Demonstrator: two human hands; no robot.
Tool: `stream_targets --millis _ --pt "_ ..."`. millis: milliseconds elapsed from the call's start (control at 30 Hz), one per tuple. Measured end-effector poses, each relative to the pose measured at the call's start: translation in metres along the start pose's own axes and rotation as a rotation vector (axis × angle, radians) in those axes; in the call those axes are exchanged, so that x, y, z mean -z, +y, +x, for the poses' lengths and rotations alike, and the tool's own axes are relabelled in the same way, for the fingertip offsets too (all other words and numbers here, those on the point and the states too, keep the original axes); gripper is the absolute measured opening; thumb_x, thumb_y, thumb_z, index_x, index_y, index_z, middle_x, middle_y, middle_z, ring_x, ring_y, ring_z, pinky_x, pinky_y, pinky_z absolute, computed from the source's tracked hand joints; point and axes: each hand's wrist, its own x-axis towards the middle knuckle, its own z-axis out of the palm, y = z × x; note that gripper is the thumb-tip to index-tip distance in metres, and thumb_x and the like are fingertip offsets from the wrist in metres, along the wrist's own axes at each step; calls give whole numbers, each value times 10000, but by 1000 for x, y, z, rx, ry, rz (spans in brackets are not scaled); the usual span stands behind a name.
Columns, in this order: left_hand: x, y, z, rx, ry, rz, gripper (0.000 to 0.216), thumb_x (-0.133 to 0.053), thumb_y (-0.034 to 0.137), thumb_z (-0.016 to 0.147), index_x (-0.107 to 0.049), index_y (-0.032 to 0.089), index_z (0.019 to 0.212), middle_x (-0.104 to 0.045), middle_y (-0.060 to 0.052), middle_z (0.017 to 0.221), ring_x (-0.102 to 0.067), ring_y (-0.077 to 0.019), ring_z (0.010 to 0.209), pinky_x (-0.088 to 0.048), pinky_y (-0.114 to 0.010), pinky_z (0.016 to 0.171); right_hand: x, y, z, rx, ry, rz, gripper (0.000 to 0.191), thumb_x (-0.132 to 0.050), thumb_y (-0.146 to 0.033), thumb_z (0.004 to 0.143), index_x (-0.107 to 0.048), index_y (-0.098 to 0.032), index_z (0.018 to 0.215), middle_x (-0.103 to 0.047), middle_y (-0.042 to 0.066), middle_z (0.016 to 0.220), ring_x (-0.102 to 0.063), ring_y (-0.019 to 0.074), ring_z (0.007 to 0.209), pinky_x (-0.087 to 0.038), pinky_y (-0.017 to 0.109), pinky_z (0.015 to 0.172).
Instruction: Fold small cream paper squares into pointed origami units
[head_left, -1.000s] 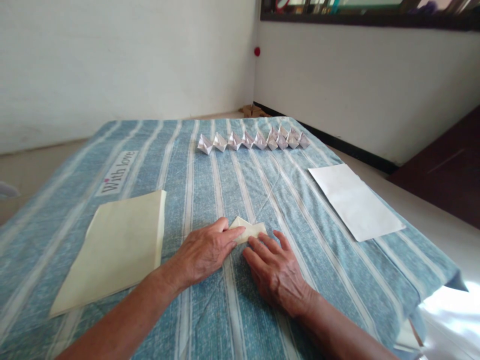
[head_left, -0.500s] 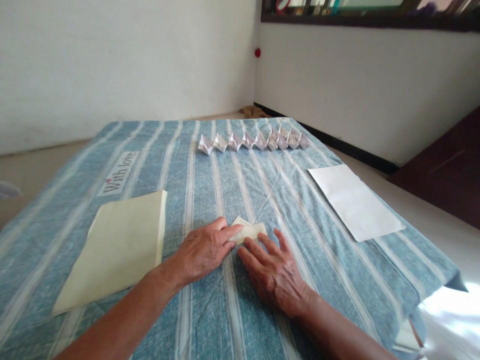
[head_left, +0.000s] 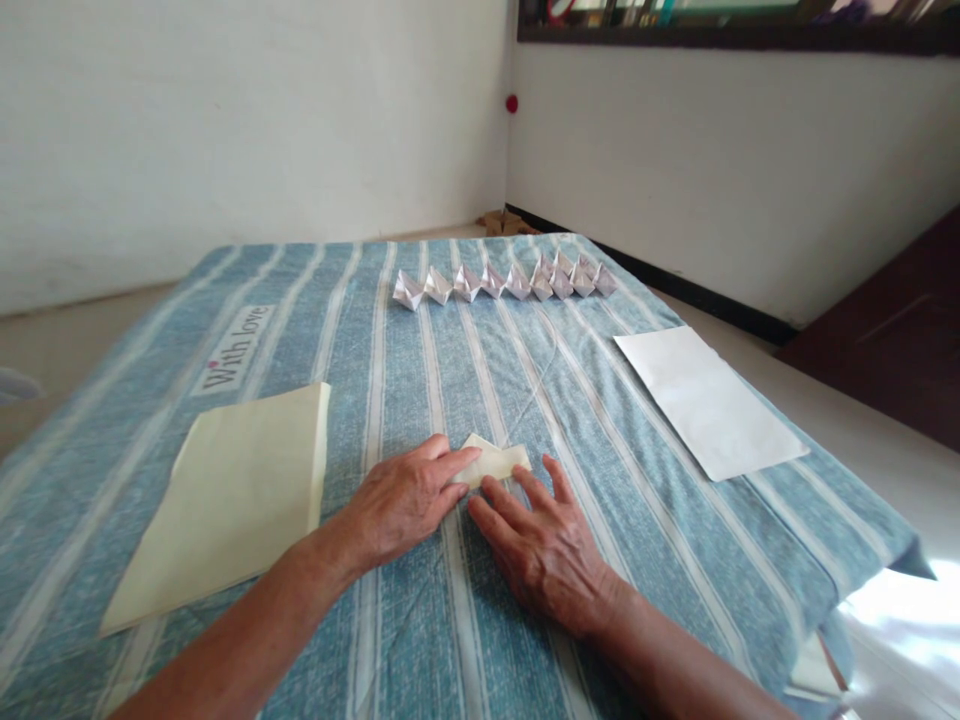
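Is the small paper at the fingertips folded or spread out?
Folded. The small paper shows a pointed peak beside a straight-edged band, with the left hand holding its left end.

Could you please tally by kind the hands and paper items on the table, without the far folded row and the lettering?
Left hand and right hand: 2
Cream paper stack: 1
Folded cream paper: 1
White paper: 1
Total: 5

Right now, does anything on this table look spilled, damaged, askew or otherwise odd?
Nothing looks spilled or damaged. Mildly odd: the striped tablecloth is creased beyond the small folded paper, so it isn't smooth; and the far line of paper shapes runs single at left but doubles up at its right end, breaking the neat row.
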Motion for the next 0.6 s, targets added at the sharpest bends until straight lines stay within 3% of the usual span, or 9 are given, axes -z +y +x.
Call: stream_targets --millis 267,433,600 --pt "1 1 0 20 -10 9 359 -438 278 934 -517 273 1284 -558 -24 982 -618 -180 849 -485 -300 770 -4 -2 -3 -18 14 -9 187 -445 -176 958 -575 -170 1092 -658 82 1104 -538 294 1138 -312 564 1074" --pt "0 0 1 25 -2 5 337 -439 291 935 -543 270 1255 -553 -20 961 -622 -182 825 -486 -305 752 -8 0 -4 -79 36 13 159 -420 -124 939 -562 -171 888 -654 91 978 -569 260 1108 -338 514 1077" --pt "-1 -1 1 26 13 -1 365 -461 296 926 -539 269 1281 -564 -22 950 -622 -182 813 -486 -301 735 -6 0 -2 -72 33 20 140 -437 -164 945 -556 -176 1020 -639 92 1140 -571 260 1102 -368 509 1030"
